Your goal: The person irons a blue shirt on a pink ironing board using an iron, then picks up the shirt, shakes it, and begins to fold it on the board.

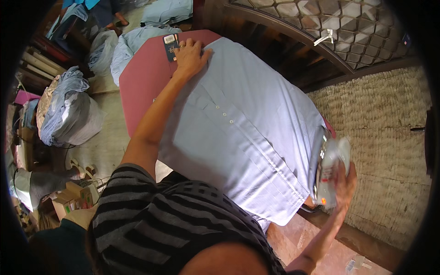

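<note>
So the light blue shirt (247, 123) is lying spread out flat over the pink padded table (142, 78), button placket running diagonally down the middle, and its lower hem is hanging a bit over the near edge. The left hand (189, 57) is resting at the far end of the shirt, up by the collar area, fingers spread and palm pressing flat on the cloth, so that grip isn't pinching anything, just holding the fabric down. Right beside its fingertips a small dark card-like packet (171, 46) is sitting on the table. The right hand (346, 183) is over at the right edge of the table, its grip wrapping around the handle of a white iron (329, 172), which is sitting at the shirt's side edge. Bundles of pale blue clothes (64, 110) are piling up on the floor to the left, and a woven mat (385, 137) is lying to the right.
</note>
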Action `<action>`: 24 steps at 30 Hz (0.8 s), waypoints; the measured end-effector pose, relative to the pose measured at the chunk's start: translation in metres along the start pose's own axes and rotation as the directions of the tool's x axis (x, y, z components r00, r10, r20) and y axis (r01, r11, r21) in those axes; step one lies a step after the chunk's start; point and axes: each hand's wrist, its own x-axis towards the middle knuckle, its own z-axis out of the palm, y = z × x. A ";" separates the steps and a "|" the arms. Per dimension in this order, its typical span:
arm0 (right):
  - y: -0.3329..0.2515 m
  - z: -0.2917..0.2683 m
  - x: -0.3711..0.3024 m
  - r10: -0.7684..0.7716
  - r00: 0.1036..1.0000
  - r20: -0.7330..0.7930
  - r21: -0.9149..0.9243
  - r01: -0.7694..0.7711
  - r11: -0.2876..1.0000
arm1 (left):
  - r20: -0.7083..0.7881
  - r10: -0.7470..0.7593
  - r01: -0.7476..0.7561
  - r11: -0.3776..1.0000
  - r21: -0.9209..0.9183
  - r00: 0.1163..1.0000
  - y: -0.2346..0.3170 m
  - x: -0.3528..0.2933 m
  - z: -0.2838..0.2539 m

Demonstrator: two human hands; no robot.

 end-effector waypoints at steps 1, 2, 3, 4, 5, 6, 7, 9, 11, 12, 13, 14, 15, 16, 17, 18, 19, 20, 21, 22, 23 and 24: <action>-0.022 0.022 0.014 -0.099 0.995 0.021 0.022 0.099 0.995 | 0.026 -0.017 0.017 1.000 0.007 1.000 0.001 0.006 0.000; -0.038 0.046 0.028 -0.196 0.980 0.038 0.039 0.194 0.980 | 0.054 -0.033 0.033 0.999 0.009 0.998 0.004 0.011 0.002; -0.054 0.071 0.044 -0.307 0.950 0.050 -0.011 0.308 0.951 | 0.082 -0.049 0.048 0.999 0.014 0.995 0.006 0.014 0.003; -0.071 0.094 0.059 -0.411 0.909 0.067 -0.061 0.415 0.908 | 0.096 -0.045 0.050 0.998 -0.048 0.994 0.007 0.017 0.005; -0.091 0.119 0.071 -0.468 0.878 0.101 -0.035 0.473 0.880 | 0.107 -0.043 0.053 0.994 -0.098 0.993 0.003 0.018 0.005; -0.111 0.141 0.082 -0.522 0.842 0.134 -0.010 0.528 0.849 | 0.119 -0.039 0.057 0.987 -0.151 0.992 0.000 0.019 0.006; -0.126 0.163 0.095 -0.554 0.818 0.155 -0.023 0.564 0.826 | 0.077 -0.023 0.039 0.976 -0.215 0.997 -0.006 0.020 0.008; -0.157 0.194 0.114 -0.599 0.772 0.212 -0.023 0.616 0.787 | -0.008 -0.004 0.002 0.943 -0.331 1.000 -0.020 0.017 0.018; -0.188 0.218 0.133 -0.648 0.724 0.234 -0.017 0.670 0.742 | -0.046 -0.049 0.024 0.898 -0.440 0.998 -0.025 0.016 0.021; -0.203 0.229 0.145 -0.686 0.692 0.227 -0.022 0.707 0.706 | -0.064 -0.075 0.033 0.870 -0.492 0.995 -0.025 0.015 0.021; -0.216 0.239 0.158 -0.718 0.660 0.220 -0.031 0.741 0.671 | -0.066 -0.068 0.026 0.871 -0.491 0.996 -0.021 0.016 0.021; -0.229 0.250 0.170 -0.732 0.644 0.220 -0.047 0.757 0.652 | -0.065 -0.060 0.020 0.873 -0.487 0.996 -0.018 0.015 0.019; -0.243 0.259 0.182 -0.746 0.629 0.220 -0.064 0.772 0.632 | -0.065 -0.051 0.013 0.875 -0.485 0.997 -0.015 0.016 0.017; -0.255 0.268 0.191 -0.763 0.605 0.225 -0.075 0.792 0.606 | -0.079 -0.038 -0.006 0.873 -0.488 0.996 -0.018 0.016 0.018; -0.266 0.274 0.197 -0.754 0.610 0.243 -0.076 0.787 0.612 | -0.095 -0.026 -0.024 0.872 -0.489 0.995 -0.021 0.016 0.018; -0.275 0.277 0.203 -0.744 0.615 0.260 -0.080 0.782 0.619 | -0.110 -0.013 -0.043 0.870 -0.492 0.994 -0.023 0.016 0.019; -0.280 0.282 0.205 -0.734 0.620 0.279 -0.079 0.776 0.626 | -0.142 0.001 -0.070 0.872 -0.485 0.990 -0.027 0.016 0.019; -0.280 0.283 0.206 -0.723 0.626 0.292 -0.069 0.768 0.637 | -0.173 0.015 -0.097 0.873 -0.478 0.985 -0.029 0.017 0.020; -0.275 0.279 0.205 -0.712 0.633 0.305 -0.061 0.759 0.648 | -0.204 0.030 -0.125 0.873 -0.472 0.978 -0.030 0.017 0.020; -0.271 0.274 0.203 -0.701 0.638 0.319 -0.054 0.750 0.659 | -0.178 0.023 -0.107 0.872 -0.479 0.984 -0.031 0.015 0.020; -0.268 0.269 0.196 -0.680 0.653 0.334 -0.051 0.733 0.678 | -0.155 0.016 -0.090 0.872 -0.482 0.988 -0.033 0.014 0.019; -0.262 0.267 0.192 -0.682 0.650 0.336 -0.028 0.730 0.682 | -0.132 0.009 -0.072 0.872 -0.484 0.991 -0.036 0.013 0.018</action>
